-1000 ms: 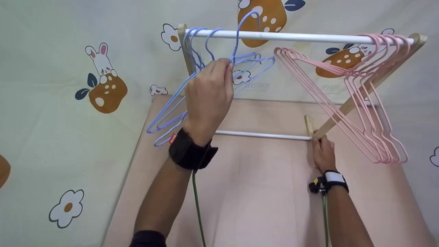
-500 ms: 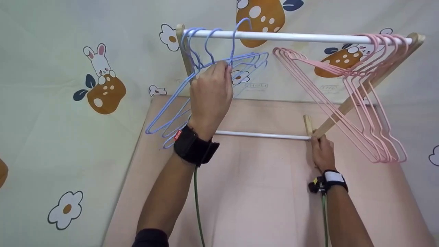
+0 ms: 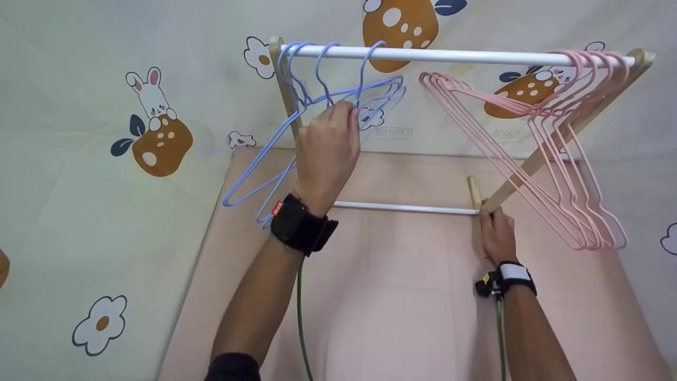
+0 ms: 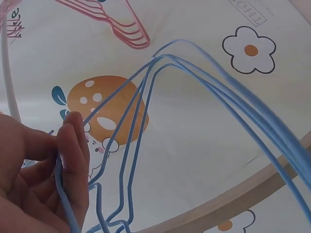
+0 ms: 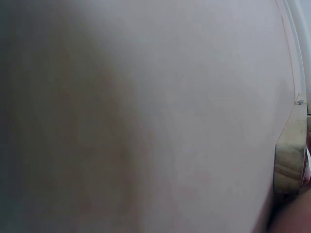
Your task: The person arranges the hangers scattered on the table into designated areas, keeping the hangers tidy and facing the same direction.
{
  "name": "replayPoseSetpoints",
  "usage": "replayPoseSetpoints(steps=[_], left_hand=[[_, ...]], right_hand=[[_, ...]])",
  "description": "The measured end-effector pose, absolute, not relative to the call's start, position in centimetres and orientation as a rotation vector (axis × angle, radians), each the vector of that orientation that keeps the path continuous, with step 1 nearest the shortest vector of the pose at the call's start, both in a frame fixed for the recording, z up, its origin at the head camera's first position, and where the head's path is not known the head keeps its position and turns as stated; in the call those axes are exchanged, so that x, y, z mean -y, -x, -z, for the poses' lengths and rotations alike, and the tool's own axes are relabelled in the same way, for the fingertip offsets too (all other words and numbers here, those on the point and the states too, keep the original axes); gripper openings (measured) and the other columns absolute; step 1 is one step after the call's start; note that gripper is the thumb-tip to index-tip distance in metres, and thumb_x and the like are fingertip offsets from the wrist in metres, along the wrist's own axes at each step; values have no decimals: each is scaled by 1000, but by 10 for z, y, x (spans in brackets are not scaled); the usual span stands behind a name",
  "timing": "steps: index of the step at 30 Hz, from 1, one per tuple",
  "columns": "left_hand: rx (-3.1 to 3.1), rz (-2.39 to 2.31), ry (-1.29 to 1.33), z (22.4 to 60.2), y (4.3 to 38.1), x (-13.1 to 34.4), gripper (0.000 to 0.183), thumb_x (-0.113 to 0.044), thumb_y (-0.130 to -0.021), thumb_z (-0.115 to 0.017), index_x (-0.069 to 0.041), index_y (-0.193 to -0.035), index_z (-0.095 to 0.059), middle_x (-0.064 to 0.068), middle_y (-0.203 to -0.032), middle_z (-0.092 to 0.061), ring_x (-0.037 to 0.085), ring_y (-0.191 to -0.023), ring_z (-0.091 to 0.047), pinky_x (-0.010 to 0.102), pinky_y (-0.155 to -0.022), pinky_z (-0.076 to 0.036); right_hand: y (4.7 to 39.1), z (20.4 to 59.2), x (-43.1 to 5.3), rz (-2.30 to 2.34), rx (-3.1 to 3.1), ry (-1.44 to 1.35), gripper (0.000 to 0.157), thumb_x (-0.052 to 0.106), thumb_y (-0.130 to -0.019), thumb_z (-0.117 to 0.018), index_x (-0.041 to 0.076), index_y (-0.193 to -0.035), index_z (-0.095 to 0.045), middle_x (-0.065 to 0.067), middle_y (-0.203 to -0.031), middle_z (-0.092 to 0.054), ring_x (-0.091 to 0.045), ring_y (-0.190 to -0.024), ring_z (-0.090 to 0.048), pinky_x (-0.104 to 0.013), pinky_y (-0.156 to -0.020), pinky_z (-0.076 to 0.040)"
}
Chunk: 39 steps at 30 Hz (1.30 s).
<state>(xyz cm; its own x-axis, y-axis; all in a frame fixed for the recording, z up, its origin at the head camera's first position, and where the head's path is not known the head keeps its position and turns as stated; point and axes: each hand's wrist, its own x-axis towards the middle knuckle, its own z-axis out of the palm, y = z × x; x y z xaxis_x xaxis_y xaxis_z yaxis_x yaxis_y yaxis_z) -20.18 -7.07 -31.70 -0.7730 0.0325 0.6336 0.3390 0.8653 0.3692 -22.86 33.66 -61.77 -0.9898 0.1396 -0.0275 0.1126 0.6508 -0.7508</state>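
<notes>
In the head view my left hand [image 3: 328, 151] pinches a blue clothes hanger [image 3: 362, 71] just below its hook. That hook now sits over the white top rod [image 3: 449, 55] of a clothes rack. Several other blue hangers [image 3: 263, 151] hang at the rod's left end, partly hidden behind the hand. The left wrist view shows thumb and fingers around the blue wire, with the hangers' bent shoulders [image 4: 167, 56] beside them. My right hand [image 3: 500, 238] grips the rack's wooden leg low down, by its foot [image 3: 475, 191]; the right wrist view catches only a wooden end [image 5: 289, 167].
Several pink hangers [image 3: 555, 153] hang at the rod's right end. A lower white rod [image 3: 402, 207] joins the rack's base above the pink surface [image 3: 391, 296]. Behind stands a patterned backdrop [image 3: 211, 63]. A green cable [image 3: 301, 317] trails from each wrist.
The pinched blue hanger has come down, its hook dropping from above the rod to rest over it. The left hand lowered slightly with it. My right hand keeps its grip on the rack.
</notes>
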Motion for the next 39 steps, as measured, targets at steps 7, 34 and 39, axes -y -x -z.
replayPoseSetpoints(steps=[7, 34, 39], left_hand=[[2403, 658, 262, 320, 200, 74, 30, -20, -115, -62, 6, -116, -77, 16, -98, -80, 28, -82, -77, 39, -70, -61], [2366, 625, 246, 321, 194, 83, 26, -22, -109, -71, 2, -115, -77, 13, -100, -78, 30, -90, -75, 41, -78, -60], [2363, 630, 236, 320, 191, 86, 28, -23, -109, -71, 3, -117, -76, 14, -103, -77, 30, -92, -74, 40, -77, -60]], right_hand=[[228, 616, -336, -1286, 2827, 215, 57, 38, -120, -38, 2, -165, -43, -28, -165, -47, -49, -156, -37, -64, -124, -28], [225, 618, -337, -1291, 2780, 171, 54, 36, -120, -42, 2, -162, -48, -26, -164, -50, -49, -154, -37, -63, -125, -27], [226, 617, -337, -1309, 2783, 163, 54, 36, -120, -41, 1, -161, -47, -28, -162, -51, -48, -153, -42, -63, -123, -30]])
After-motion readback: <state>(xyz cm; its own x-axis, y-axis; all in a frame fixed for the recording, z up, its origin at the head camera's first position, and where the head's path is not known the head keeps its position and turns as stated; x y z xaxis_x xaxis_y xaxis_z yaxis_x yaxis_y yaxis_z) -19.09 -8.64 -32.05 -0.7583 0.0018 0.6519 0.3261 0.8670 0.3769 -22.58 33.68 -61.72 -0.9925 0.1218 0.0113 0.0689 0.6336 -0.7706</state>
